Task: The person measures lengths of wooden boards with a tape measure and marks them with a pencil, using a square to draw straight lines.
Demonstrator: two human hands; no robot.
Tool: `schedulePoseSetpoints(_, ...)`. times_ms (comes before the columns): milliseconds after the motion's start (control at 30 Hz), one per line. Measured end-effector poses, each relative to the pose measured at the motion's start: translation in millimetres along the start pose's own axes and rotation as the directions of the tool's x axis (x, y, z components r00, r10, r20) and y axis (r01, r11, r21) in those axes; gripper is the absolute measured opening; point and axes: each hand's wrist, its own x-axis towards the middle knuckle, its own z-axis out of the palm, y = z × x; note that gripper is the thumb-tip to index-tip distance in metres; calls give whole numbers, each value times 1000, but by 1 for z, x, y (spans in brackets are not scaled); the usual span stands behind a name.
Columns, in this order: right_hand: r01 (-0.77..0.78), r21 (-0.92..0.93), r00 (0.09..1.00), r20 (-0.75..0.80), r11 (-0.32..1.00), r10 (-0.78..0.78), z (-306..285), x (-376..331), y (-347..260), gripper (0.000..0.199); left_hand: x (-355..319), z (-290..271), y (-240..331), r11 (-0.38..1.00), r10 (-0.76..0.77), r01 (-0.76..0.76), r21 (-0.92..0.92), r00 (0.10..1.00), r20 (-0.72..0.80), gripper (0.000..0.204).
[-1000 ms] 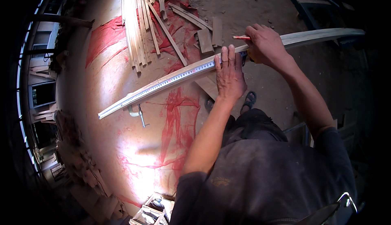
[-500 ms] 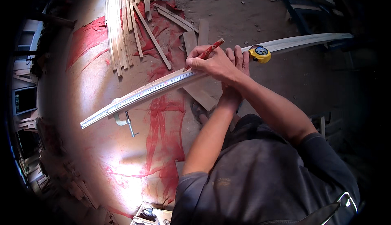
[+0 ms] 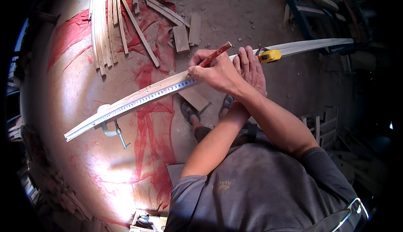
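Note:
A long pale wooden plank (image 3: 310, 45) runs from lower left to upper right, with a measuring tape (image 3: 138, 99) stretched along it. The tape's yellow case (image 3: 269, 55) rests on the plank just right of my hands. My left hand (image 3: 253, 66) lies flat on the plank, pressing it down. My right hand (image 3: 215, 73) crosses over the left wrist and grips a red pencil (image 3: 216, 54), its tip touching the plank beside the tape. A metal clamp (image 3: 111, 129) grips the plank near its left end.
A bundle of thin wooden strips (image 3: 105, 22) lies on red sheeting (image 3: 71, 34) at the upper left. Short offcuts (image 3: 181, 39) sit on the dirt floor behind the plank. My sandalled feet (image 3: 189, 112) are under the plank. A blue metal frame (image 3: 302, 9) stands at the upper right.
My right hand moved left with the pencil, crossing over the left hand to the tape. The yellow tape case came into view. My left hand stayed pressed on the plank.

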Motion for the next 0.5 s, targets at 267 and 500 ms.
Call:
schedulePoseSetpoints(267,13,-31,999,36,999,-12,0,-1,0,17,3,-7,3,988,-37,39,-151,999,16,70)
schedulePoseSetpoints(500,19,-70,997,75,997,-13,1,1,-2,18,6,-13,8,972,-83,86,-219,996,24,68)
